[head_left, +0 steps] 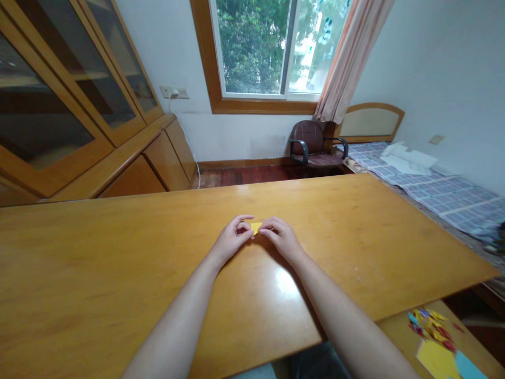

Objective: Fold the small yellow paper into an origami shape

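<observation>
A small piece of yellow paper [256, 227] is held between my two hands, just over the wooden table [118, 263]. My left hand [234, 235] pinches its left edge between thumb and fingers, with the index finger reaching out above. On the other side, my right hand [279, 235] grips the right edge with thumb and fingertips together. Part of the paper is hidden behind the fingers, and any folds in it are too small to make out.
Low at the right, a side surface carries a colourful heap of small pieces [432, 327], a yellow sheet [437, 360] and a light blue sheet [469, 366]. Beyond the table stand a brown armchair [311, 142], a bed [450, 189] and a glass-fronted cabinet [87, 131].
</observation>
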`<state>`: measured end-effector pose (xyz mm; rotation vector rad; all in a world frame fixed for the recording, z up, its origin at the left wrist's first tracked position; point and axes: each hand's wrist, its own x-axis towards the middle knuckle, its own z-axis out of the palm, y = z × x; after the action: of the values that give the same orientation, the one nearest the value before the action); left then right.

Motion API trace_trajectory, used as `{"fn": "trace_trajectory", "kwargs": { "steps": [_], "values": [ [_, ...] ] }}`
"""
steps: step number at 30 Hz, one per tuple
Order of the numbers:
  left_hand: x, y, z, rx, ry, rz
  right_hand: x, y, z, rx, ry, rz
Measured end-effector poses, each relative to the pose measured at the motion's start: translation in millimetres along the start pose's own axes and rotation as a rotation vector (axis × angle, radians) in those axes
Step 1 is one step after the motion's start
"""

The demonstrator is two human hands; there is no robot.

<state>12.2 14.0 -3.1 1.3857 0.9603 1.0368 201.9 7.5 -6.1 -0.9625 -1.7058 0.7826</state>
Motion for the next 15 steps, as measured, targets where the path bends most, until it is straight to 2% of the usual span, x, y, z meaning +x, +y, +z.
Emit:
{"fn": "trace_trajectory", "kwargs": {
  "steps": [8, 15],
  "values": [
    [-0.8, -7.1, -0.1, 0.018, -0.003, 0.036, -2.2, 4.4, 1.4, 0.040, -0.008, 0.114],
    [-0.5, -7.5, -1.0, 0.014, -0.022, 0.035, -2.2, 3.7, -0.4, 0.083, 0.033, 0.185]
  ]
}}
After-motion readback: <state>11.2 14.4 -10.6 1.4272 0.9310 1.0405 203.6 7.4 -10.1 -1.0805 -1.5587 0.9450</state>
